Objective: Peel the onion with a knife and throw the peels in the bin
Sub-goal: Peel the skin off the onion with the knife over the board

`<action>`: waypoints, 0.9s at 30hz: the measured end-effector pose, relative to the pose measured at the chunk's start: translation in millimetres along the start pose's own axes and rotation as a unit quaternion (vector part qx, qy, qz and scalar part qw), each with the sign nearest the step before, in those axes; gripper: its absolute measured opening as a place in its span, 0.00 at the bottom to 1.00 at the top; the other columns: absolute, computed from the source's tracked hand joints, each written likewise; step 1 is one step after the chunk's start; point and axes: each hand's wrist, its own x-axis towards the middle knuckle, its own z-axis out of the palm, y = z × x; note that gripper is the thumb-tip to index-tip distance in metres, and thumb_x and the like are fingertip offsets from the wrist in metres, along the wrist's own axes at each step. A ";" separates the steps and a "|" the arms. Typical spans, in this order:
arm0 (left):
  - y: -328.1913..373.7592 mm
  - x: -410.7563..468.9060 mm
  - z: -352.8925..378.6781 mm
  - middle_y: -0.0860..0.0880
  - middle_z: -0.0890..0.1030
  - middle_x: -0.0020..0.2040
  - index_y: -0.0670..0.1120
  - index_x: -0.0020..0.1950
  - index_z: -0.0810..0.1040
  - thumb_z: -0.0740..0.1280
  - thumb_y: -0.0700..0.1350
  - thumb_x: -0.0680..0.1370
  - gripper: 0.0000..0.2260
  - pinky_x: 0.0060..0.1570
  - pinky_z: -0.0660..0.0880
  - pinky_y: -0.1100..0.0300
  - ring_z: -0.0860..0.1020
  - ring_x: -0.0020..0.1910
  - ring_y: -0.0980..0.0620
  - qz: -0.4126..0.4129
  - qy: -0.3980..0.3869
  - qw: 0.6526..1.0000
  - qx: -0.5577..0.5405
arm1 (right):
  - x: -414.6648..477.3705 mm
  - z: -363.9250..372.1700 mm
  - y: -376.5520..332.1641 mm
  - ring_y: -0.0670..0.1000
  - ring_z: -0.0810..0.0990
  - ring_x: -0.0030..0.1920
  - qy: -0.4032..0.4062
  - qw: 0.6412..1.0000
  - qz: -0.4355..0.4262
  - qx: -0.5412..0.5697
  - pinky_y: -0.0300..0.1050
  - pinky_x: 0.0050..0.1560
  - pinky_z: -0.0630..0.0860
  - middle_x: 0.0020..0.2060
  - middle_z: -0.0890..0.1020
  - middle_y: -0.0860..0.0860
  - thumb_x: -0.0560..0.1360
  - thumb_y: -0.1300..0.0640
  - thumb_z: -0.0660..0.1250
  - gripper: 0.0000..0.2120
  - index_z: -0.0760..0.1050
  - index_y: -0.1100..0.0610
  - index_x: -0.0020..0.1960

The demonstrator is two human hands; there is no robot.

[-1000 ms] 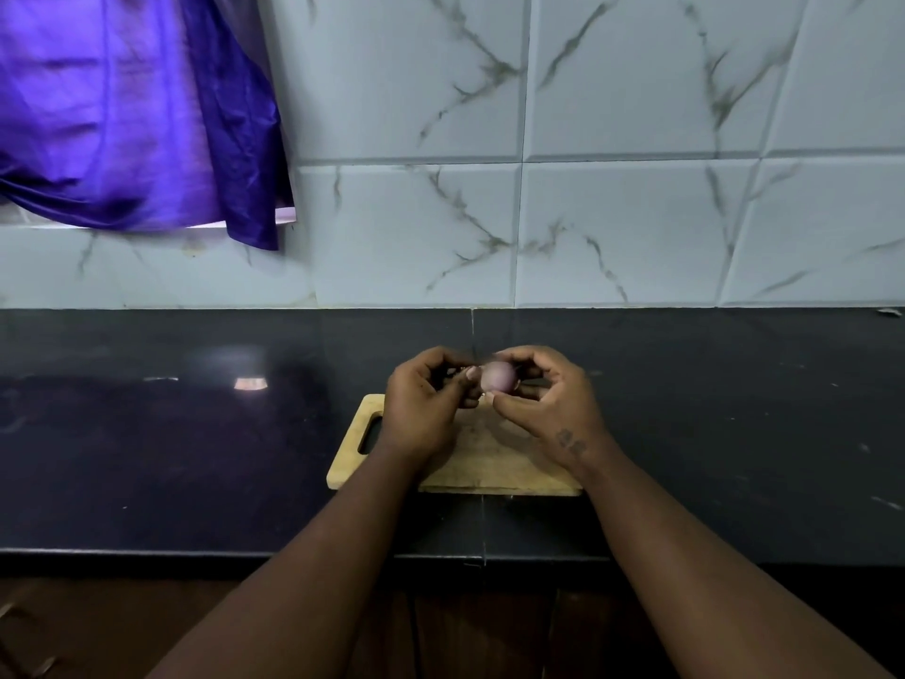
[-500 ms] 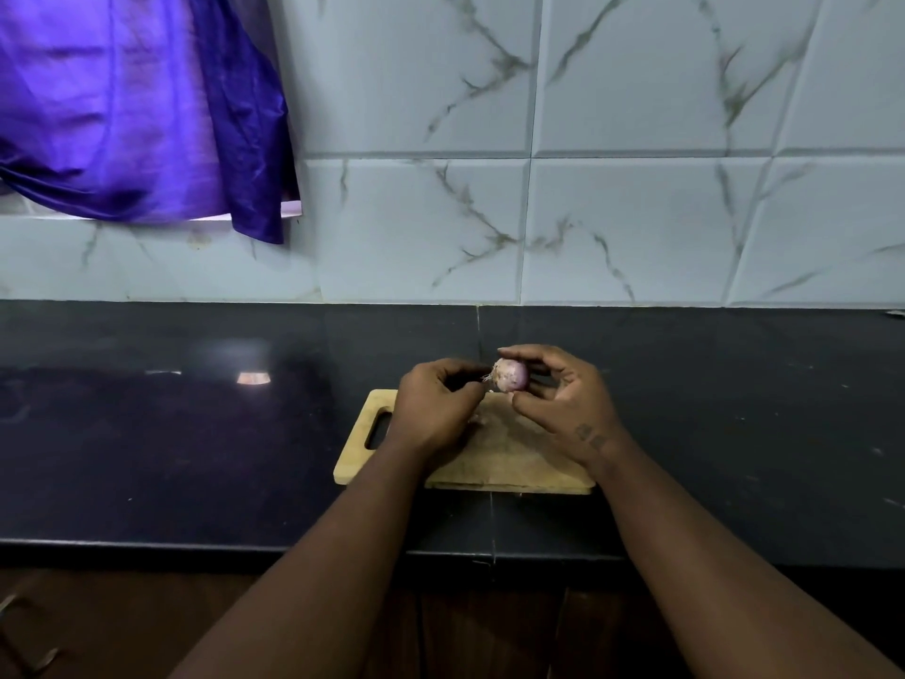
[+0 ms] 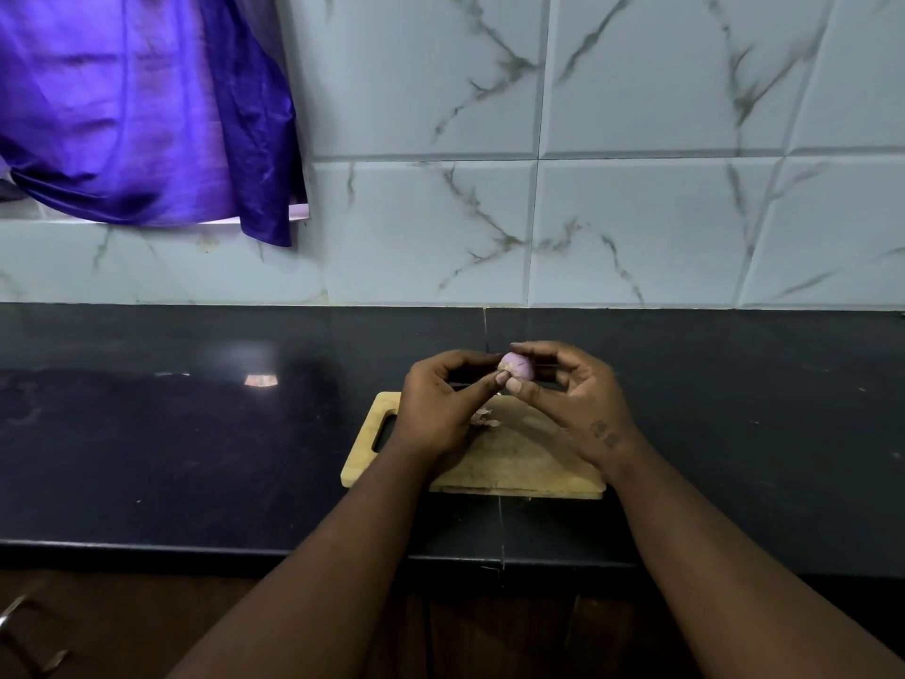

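Note:
A small purple onion (image 3: pixel 517 367) is held just above the far edge of a wooden cutting board (image 3: pixel 514 460). My right hand (image 3: pixel 578 399) grips it between thumb and fingertips from the right. From the left, my left hand (image 3: pixel 440 409) pinches the onion's left side with thumb and forefinger. A few dry peel scraps (image 3: pixel 486 419) lie on the board between my hands. I see no knife clearly, and no bin is in view.
The board lies on a dark stone counter (image 3: pixel 196 433), its handle hole to the left. The counter's front edge (image 3: pixel 196 546) runs below my forearms. A marble-tiled wall (image 3: pixel 636 213) stands behind, and a purple cloth (image 3: pixel 147 105) hangs at the upper left.
My hands stayed over the board while the fingers worked around the onion. Peel scraps now show on the board between my hands.

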 end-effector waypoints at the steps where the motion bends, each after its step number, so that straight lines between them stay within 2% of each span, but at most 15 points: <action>1: 1.1 -0.5 0.3 0.47 0.89 0.50 0.40 0.58 0.87 0.76 0.38 0.77 0.10 0.49 0.82 0.63 0.87 0.52 0.53 0.005 0.007 1.000 0.000 | 0.1 -0.7 -0.5 0.48 0.87 0.57 0.001 1.000 -0.002 -0.003 0.45 0.60 0.83 0.56 0.88 0.51 0.71 0.63 0.80 0.21 0.82 0.56 0.62; 5: 0.3 0.2 0.8 0.46 0.89 0.46 0.39 0.52 0.88 0.76 0.36 0.76 0.06 0.45 0.81 0.65 0.87 0.46 0.55 0.009 0.039 0.999 0.016 | 0.8 -1.0 1.4 0.48 0.86 0.58 0.001 1.000 0.010 0.002 0.42 0.60 0.82 0.57 0.87 0.51 0.71 0.62 0.79 0.23 0.81 0.56 0.66; 9: -0.5 -0.2 2.3 0.50 0.87 0.46 0.45 0.50 0.86 0.74 0.39 0.79 0.02 0.43 0.81 0.62 0.85 0.46 0.52 0.010 0.034 0.996 0.081 | 1.2 1.8 1.7 0.47 0.87 0.55 0.011 1.000 0.013 -0.008 0.42 0.57 0.82 0.54 0.88 0.50 0.73 0.59 0.78 0.18 0.83 0.55 0.62; 13: -7.9 1.9 3.5 0.51 0.85 0.46 0.49 0.50 0.82 0.70 0.43 0.83 0.03 0.47 0.84 0.48 0.84 0.47 0.49 -0.030 0.001 0.989 0.146 | 2.2 0.9 3.4 0.51 0.86 0.56 0.032 0.999 0.017 0.003 0.52 0.60 0.83 0.55 0.88 0.52 0.75 0.59 0.77 0.16 0.82 0.55 0.62; 15: -8.6 1.8 4.5 0.50 0.85 0.46 0.48 0.51 0.82 0.70 0.44 0.83 0.03 0.47 0.83 0.47 0.84 0.46 0.48 -0.030 -0.010 0.985 0.172 | 2.1 0.3 4.8 0.52 0.86 0.58 0.026 0.999 0.019 0.011 0.57 0.61 0.83 0.55 0.87 0.52 0.75 0.58 0.76 0.16 0.82 0.53 0.62; 18: -7.8 2.1 5.0 0.48 0.86 0.46 0.48 0.51 0.84 0.68 0.44 0.82 0.05 0.46 0.83 0.48 0.84 0.47 0.43 -0.043 -0.007 0.990 0.136 | 1.5 0.9 4.8 0.51 0.85 0.59 0.001 1.000 0.025 0.013 0.57 0.63 0.82 0.58 0.87 0.51 0.75 0.60 0.76 0.17 0.81 0.54 0.64; 20: -7.8 2.0 4.5 0.46 0.86 0.46 0.48 0.51 0.85 0.66 0.48 0.82 0.08 0.48 0.82 0.42 0.84 0.48 0.41 -0.050 -0.001 0.995 0.089 | 1.2 0.7 5.8 0.50 0.85 0.60 -0.012 1.000 0.027 0.010 0.55 0.65 0.81 0.59 0.86 0.51 0.76 0.61 0.75 0.18 0.80 0.55 0.65; 21: -7.8 2.0 4.2 0.45 0.85 0.45 0.48 0.49 0.85 0.66 0.51 0.82 0.10 0.47 0.82 0.40 0.83 0.47 0.40 -0.051 0.002 0.996 0.072 | 1.3 0.7 5.8 0.51 0.85 0.61 -0.016 0.999 0.030 0.016 0.54 0.65 0.81 0.59 0.86 0.51 0.76 0.62 0.75 0.17 0.80 0.55 0.64; 24: -5.2 -0.2 4.5 0.47 0.85 0.42 0.46 0.48 0.84 0.70 0.53 0.82 0.11 0.38 0.81 0.51 0.83 0.41 0.48 -0.036 0.008 0.996 0.080 | 0.2 0.6 5.3 0.53 0.84 0.61 -0.025 0.999 0.030 0.035 0.52 0.64 0.81 0.58 0.86 0.52 0.76 0.64 0.75 0.16 0.80 0.52 0.61; 27: -8.9 2.0 3.2 0.50 0.87 0.44 0.49 0.49 0.85 0.73 0.49 0.80 0.05 0.44 0.83 0.50 0.85 0.46 0.50 -0.011 0.005 0.993 0.114 | -0.7 0.6 2.9 0.52 0.85 0.59 -0.017 0.999 0.012 0.024 0.47 0.60 0.82 0.55 0.85 0.53 0.75 0.63 0.76 0.13 0.80 0.53 0.57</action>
